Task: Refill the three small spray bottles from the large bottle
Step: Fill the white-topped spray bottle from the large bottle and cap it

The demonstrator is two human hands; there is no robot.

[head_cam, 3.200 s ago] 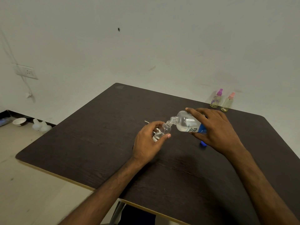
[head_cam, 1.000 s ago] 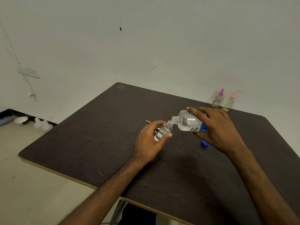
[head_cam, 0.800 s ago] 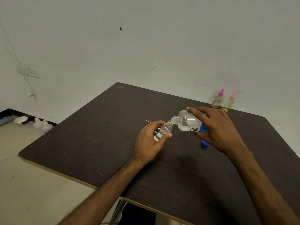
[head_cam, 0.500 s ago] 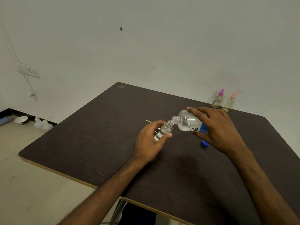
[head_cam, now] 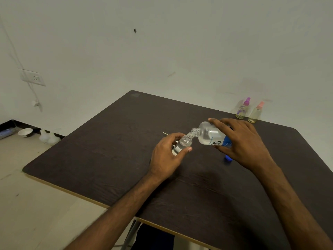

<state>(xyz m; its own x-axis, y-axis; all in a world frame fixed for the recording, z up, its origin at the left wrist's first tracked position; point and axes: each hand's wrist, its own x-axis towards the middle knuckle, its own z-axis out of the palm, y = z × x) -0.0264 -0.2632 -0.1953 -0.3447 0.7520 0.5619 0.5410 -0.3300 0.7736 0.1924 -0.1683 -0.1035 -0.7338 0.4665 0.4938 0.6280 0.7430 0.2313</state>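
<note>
My left hand [head_cam: 166, 157] grips a small clear spray bottle [head_cam: 182, 143] with its cap off, tilted, just above the dark table [head_cam: 111, 159]. My right hand [head_cam: 241, 143] holds the large clear bottle [head_cam: 209, 135] with a blue label, tipped on its side so its open mouth meets the small bottle's neck. Two more small spray bottles stand at the table's far edge by the wall: one with a purple cap [head_cam: 242, 109] and one with a pink cap [head_cam: 255, 113].
A blue cap [head_cam: 228, 157] lies on the table under my right hand. A thin pale stick [head_cam: 165, 133] lies beyond my left hand. On the floor at left sit a white bowl [head_cam: 25, 132] and white plastic objects [head_cam: 48, 138].
Over the last seconds the small bottle has been tilted up a little toward the large bottle's mouth. In the last half second both hands and bottles have stayed almost still.
</note>
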